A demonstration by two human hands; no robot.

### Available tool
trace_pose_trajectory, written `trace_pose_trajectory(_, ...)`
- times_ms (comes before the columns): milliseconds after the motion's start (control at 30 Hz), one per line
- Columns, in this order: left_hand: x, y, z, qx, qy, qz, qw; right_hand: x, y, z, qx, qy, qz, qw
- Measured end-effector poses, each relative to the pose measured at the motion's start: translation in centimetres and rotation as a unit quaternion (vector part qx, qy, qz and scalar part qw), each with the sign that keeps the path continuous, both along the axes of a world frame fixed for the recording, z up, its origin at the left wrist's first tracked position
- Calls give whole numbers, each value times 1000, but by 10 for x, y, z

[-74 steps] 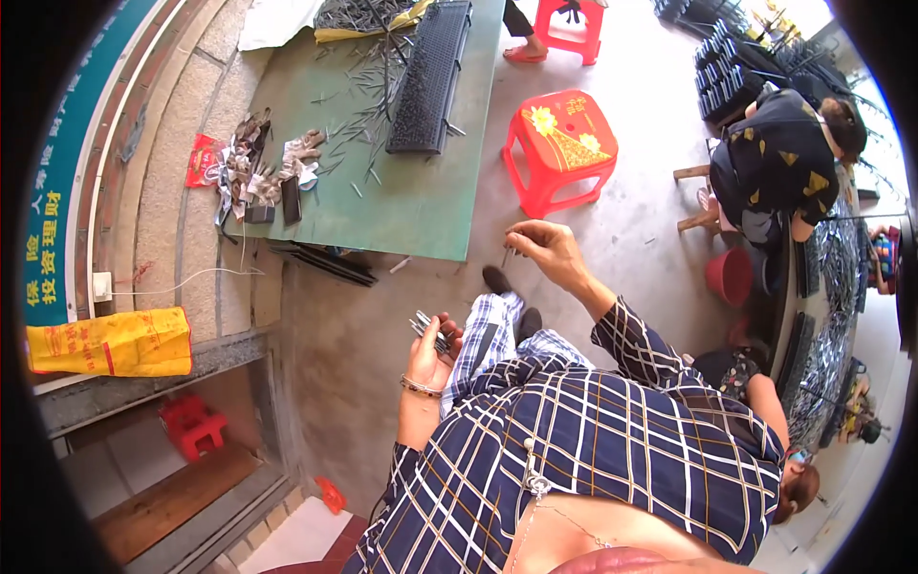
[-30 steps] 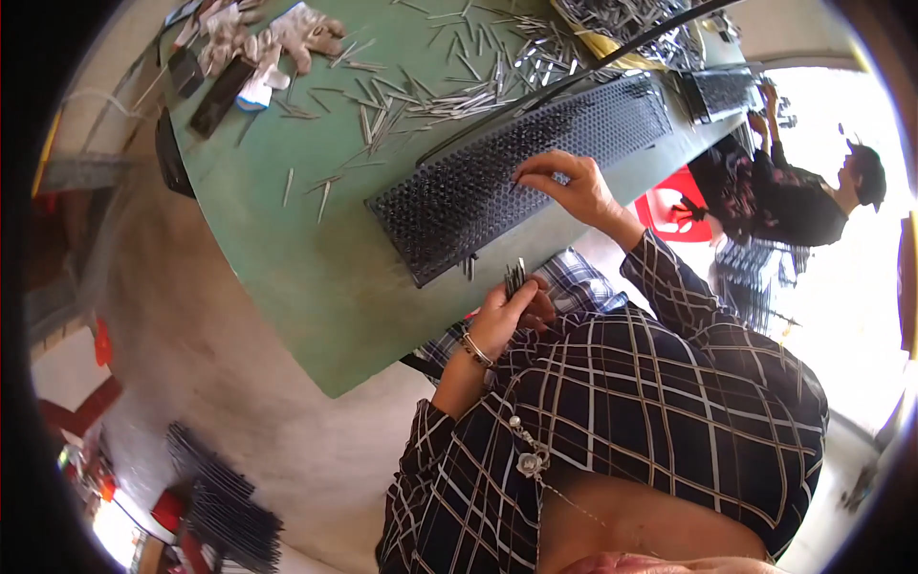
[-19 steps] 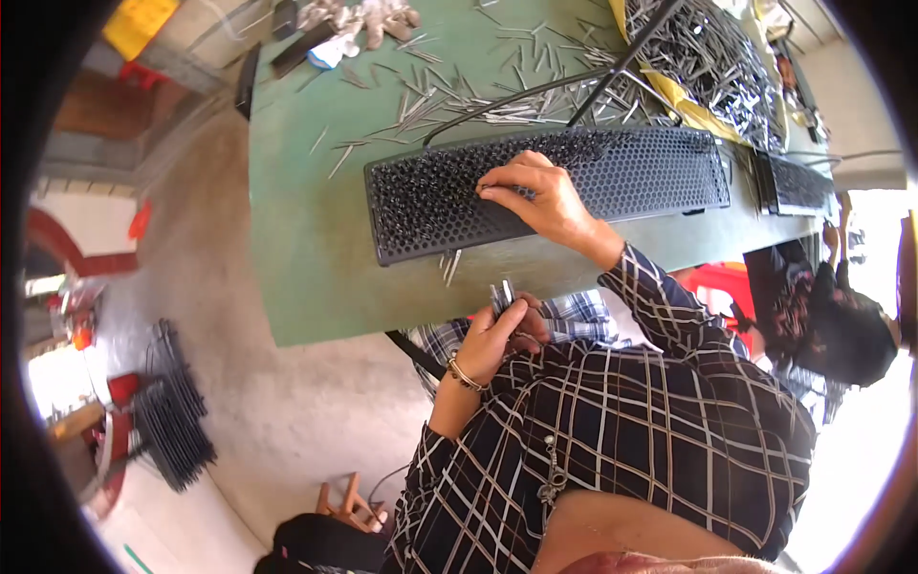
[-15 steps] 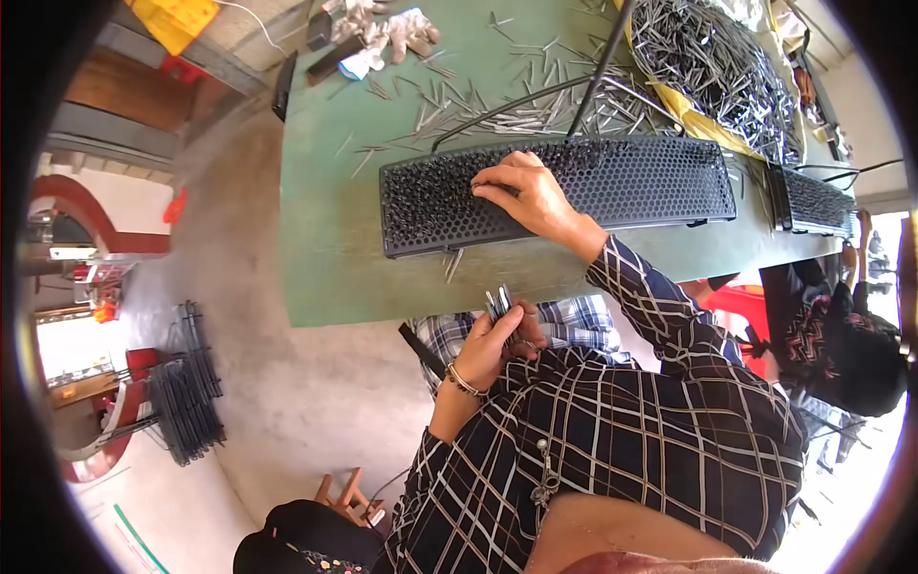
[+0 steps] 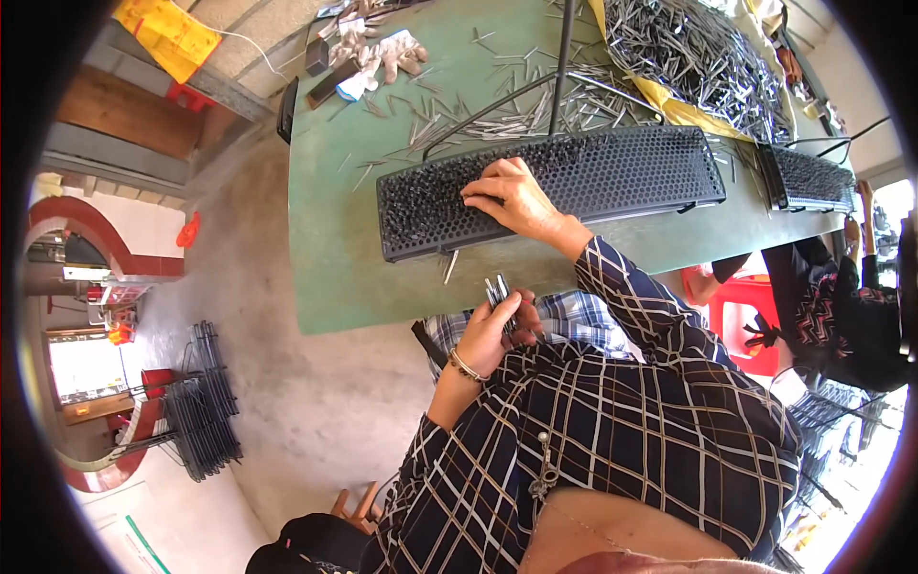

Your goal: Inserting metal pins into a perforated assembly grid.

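A long black perforated panel (image 5: 660, 177) lies across the green table in front of me, with a thin black metal frame rising behind it. Dark stubs fill many holes at its left part and along the far side; the right part shows bare holes. My right hand (image 5: 521, 201) is over the panel's left half, thumb and fingers pinched at the surface; what they hold is too small to tell. Below the table's near edge, my left hand (image 5: 486, 337) is closed around a bundle of thin metal rods (image 5: 497, 291), their ends sticking up.
Loose rods (image 5: 507, 124) are scattered behind the panel. A big heap of rods (image 5: 698, 67) lies on yellow-edged sheeting at the far right. Work gloves (image 5: 392, 55) rest at the far left. Beside a second panel (image 5: 813, 177), another person (image 5: 832, 306) sits at right near a red stool (image 5: 746, 320).
The view has shifted slightly. My right hand stays pinched over the panel's left half, and my left hand still grips the metal rods.
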State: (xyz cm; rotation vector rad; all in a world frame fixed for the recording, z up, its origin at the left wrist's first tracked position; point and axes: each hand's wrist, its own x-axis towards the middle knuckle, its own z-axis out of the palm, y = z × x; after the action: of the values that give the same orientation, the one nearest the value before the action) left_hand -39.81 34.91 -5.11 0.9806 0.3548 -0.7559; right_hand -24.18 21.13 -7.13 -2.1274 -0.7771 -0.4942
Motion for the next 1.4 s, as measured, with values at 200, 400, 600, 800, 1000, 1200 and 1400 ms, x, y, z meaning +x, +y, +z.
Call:
trace_pose_trajectory(200, -2, 15, -1, -29, 1, 10, 1000, -3, 7, -4, -41, -68, 1, 997)
trace_pose_trajectory(400, -3, 27, -11, -48, -2, 31, 998, -8, 13, -9, -70, -81, 6, 994)
trace_pose_trajectory(600, 12, 33, -8, -63, -50, 42, 996, -28, 6, 21, 54, 43, -7, 998)
trace_pose_trajectory(800, 33, 27, -9, -71, -79, 22, 994, -58, 2, 29, 144, 512, 149, 834)
trace_pose_trajectory(1000, 31, 17, -19, -39, -88, 44, 994, -65, -4, 12, 180, 498, 74, 845)
trace_pose_trajectory(1200, 40, 13, -17, -35, -72, 54, 995, -62, -9, 23, 209, 486, 18, 848)
trace_pose_trajectory(1400, 69, 3, -21, -77, -43, 79, 993, -30, -3, 39, 251, 291, -65, 921)
